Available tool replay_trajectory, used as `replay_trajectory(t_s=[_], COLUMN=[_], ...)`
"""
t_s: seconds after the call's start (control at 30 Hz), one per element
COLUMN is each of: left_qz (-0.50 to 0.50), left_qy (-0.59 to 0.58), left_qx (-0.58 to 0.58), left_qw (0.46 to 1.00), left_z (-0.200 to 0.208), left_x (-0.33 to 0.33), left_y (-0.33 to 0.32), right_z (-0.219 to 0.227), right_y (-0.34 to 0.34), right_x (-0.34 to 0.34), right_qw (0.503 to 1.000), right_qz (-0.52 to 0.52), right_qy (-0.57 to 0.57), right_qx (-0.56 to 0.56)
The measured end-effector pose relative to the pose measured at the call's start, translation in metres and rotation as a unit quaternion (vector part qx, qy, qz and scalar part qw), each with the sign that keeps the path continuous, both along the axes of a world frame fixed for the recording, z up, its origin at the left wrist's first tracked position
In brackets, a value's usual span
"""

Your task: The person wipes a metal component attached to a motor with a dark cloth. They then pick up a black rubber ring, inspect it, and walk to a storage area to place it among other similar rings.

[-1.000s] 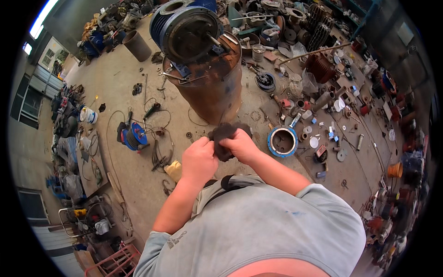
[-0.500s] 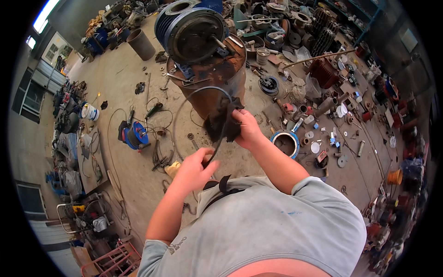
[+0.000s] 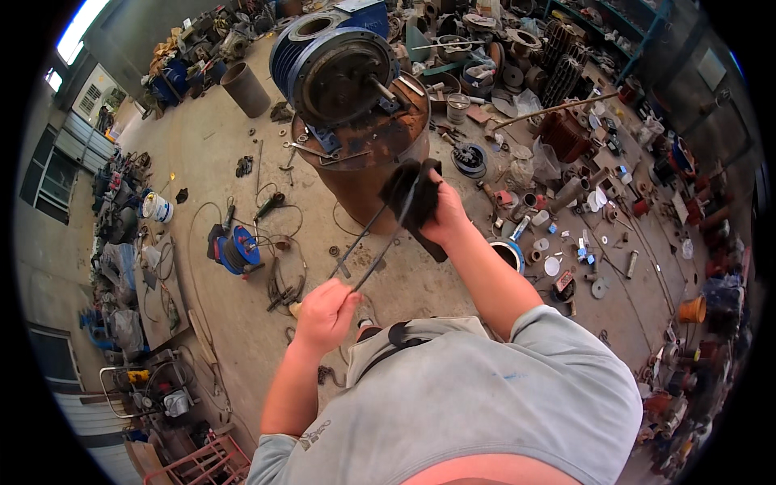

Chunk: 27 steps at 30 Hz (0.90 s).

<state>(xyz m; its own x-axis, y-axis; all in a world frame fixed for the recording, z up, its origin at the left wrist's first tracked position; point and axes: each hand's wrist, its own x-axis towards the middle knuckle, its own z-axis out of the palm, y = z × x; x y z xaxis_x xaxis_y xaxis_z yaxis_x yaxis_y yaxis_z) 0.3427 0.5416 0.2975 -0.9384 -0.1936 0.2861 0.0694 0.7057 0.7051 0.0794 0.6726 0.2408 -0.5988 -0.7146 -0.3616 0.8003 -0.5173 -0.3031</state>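
Thin black flexible ring has narrowed from round, seemingly better controlled, our left hand clamping fingers on it, our right hand on crumpled black cloth.

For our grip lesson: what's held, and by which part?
Left hand: thin dark loop, by its near end. Right hand: dark cloth, by its right side.

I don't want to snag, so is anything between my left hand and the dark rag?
Nothing visible stands between your left hand and the dark rag in your right hand; only the thin dark hoop spans that gap.
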Motion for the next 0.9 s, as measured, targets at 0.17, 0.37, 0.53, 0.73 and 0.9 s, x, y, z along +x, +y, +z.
replay_trajectory(t_s=[0.17, 0.37, 0.53, 0.73, 0.9], left_qz=[0.110, 0.090, 0.054, -0.048, 0.008], left_qy=[0.025, -0.038, -0.039, -0.032, -0.107], left_qx=[0.094, -0.035, -0.130, -0.119, -0.053], left_qw=[0.989, 0.995, 0.989, 0.991, 0.993], left_z=[-0.008, -0.014, -0.018, -0.022, -0.024], left_x=[-0.034, -0.042, -0.029, 0.015, 0.004], left_y=[0.023, 0.032, 0.027, -0.007, 0.003], right_z=[-0.028, -0.040, -0.026, -0.031, -0.052], right_y=[0.020, 0.017, 0.019, 0.025, 0.021], right_x=[0.072, 0.101, 0.074, 0.010, 0.024], right_qw=[0.978, 0.949, 0.967, 0.998, 0.998], right_qz=[0.159, 0.204, 0.092, -0.015, 0.014], right_qy=[0.031, 0.217, 0.179, 0.057, 0.025], right_qx=[-0.134, 0.103, 0.154, 0.007, -0.048])
